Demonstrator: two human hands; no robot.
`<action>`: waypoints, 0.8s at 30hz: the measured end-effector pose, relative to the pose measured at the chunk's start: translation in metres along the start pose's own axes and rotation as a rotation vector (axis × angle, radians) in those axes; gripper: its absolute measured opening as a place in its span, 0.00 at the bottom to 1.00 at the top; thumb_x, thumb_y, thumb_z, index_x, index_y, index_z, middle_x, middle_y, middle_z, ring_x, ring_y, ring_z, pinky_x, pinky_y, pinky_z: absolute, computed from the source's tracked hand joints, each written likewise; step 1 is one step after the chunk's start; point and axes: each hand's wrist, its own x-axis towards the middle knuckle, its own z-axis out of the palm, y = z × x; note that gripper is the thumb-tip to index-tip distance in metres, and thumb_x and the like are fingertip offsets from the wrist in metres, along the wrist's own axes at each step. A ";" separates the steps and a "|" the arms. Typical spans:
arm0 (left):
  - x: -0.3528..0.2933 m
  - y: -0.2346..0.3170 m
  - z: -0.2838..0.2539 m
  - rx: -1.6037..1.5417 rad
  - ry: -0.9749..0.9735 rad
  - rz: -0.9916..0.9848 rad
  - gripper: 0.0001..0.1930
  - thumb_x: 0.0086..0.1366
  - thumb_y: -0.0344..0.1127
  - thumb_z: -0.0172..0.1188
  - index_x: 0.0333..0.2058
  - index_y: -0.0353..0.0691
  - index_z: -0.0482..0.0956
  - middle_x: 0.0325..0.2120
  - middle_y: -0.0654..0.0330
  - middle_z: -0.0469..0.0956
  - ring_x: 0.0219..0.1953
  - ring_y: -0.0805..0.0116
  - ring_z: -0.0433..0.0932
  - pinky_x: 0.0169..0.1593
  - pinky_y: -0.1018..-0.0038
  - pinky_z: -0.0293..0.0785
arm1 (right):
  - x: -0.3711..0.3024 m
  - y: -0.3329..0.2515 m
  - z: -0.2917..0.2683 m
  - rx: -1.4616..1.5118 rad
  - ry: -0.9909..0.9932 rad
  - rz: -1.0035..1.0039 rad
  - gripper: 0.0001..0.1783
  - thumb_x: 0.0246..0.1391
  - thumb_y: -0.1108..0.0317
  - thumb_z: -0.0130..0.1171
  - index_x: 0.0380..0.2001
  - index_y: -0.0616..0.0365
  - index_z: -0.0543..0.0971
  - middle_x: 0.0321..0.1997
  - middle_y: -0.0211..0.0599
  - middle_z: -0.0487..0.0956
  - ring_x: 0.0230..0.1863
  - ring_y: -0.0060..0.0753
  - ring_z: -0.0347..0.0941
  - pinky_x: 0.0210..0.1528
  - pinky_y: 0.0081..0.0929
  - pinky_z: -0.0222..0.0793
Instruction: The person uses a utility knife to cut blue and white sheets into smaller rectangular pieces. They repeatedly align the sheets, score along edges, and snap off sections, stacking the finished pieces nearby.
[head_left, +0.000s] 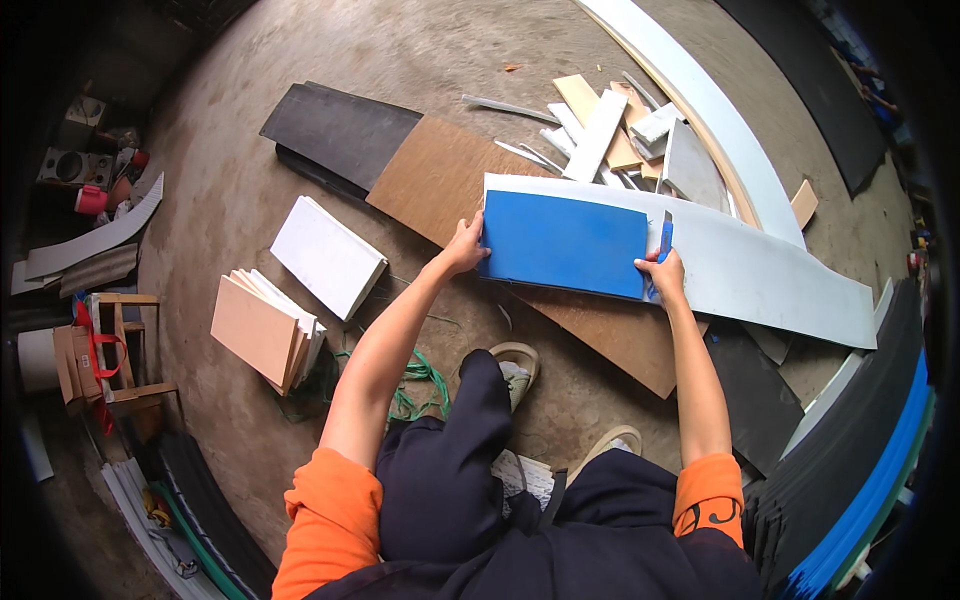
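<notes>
A blue rectangular sheet [565, 238] lies over a long white sheet [770, 260], its lower edge near that of the white one. My left hand [465, 247] grips the blue sheet's left end, thumb at its edge. At the opposite end my right hand [663, 272] is closed round a blue-handled utility knife [667, 235], its blade end pointing away from me. The right thumb also touches the blue sheet's edge. Beneath the white sheet runs a brown board [440, 175], with a dark sheet [340, 130] at its far left end.
Left of the board stand a white stack of sheets [328, 255] and a peach-and-white stack [262, 325]. Offcuts [600, 130] are heaped beyond the white sheet. Green twine [425, 385] lies by my left foot. Black and blue sheets [860, 470] are piled at right.
</notes>
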 end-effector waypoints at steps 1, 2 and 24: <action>0.004 0.001 -0.003 0.010 0.000 0.006 0.43 0.47 0.24 0.61 0.58 0.50 0.45 0.37 0.48 0.61 0.38 0.54 0.68 0.44 0.65 0.69 | 0.003 -0.002 0.000 0.029 -0.002 0.023 0.20 0.30 0.75 0.68 0.25 0.57 0.67 0.23 0.30 0.73 0.26 0.23 0.71 0.32 0.21 0.69; 0.005 0.002 -0.004 0.021 0.001 0.012 0.43 0.47 0.24 0.61 0.58 0.50 0.45 0.37 0.48 0.62 0.38 0.54 0.68 0.44 0.65 0.69 | 0.005 -0.003 0.001 0.059 -0.005 0.046 0.20 0.30 0.76 0.68 0.25 0.57 0.66 0.23 0.29 0.73 0.26 0.23 0.71 0.32 0.21 0.69; -0.010 0.103 0.075 0.622 0.322 0.684 0.45 0.46 0.51 0.60 0.58 0.36 0.49 0.55 0.49 0.51 0.59 0.54 0.48 0.61 0.56 0.39 | -0.045 -0.008 -0.060 0.045 -0.024 0.091 0.18 0.57 0.57 0.38 0.29 0.64 0.66 0.11 0.38 0.70 0.11 0.32 0.69 0.16 0.28 0.66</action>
